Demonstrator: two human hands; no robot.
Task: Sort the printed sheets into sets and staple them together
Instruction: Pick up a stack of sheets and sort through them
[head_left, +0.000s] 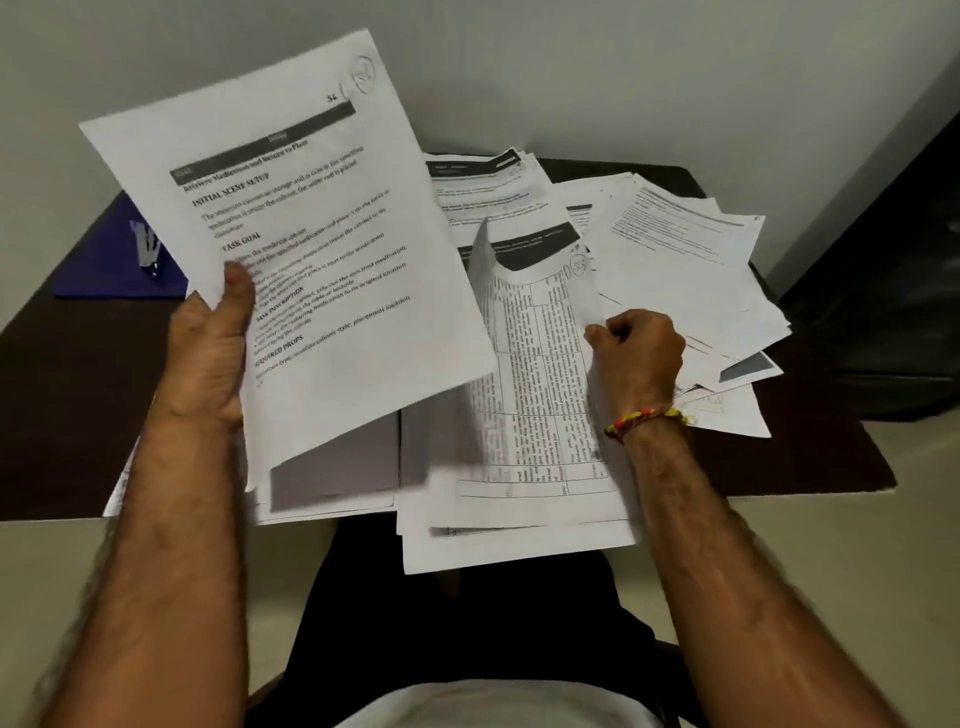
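Raised sheet (311, 228), upper left of frame: white, black print, dark grey header band. Sheet with table (535, 364), centre: white, black gridded text, dark grey band at top. Scattered sheets (685, 249), right: white with grey print. Desk (62, 415): dark brown. Folder (109, 260), left: deep blue. Stapler (148, 249) on it: silver-grey. Wrist thread (649, 418), right: red, yellow, green. Wall (623, 67): pale grey.

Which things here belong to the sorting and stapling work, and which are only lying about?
Belong to the job:
- sheet in left hand
- table sheet pinched by right hand
- loose sheets
- stapler

Lying about:
- blue folder
- desk
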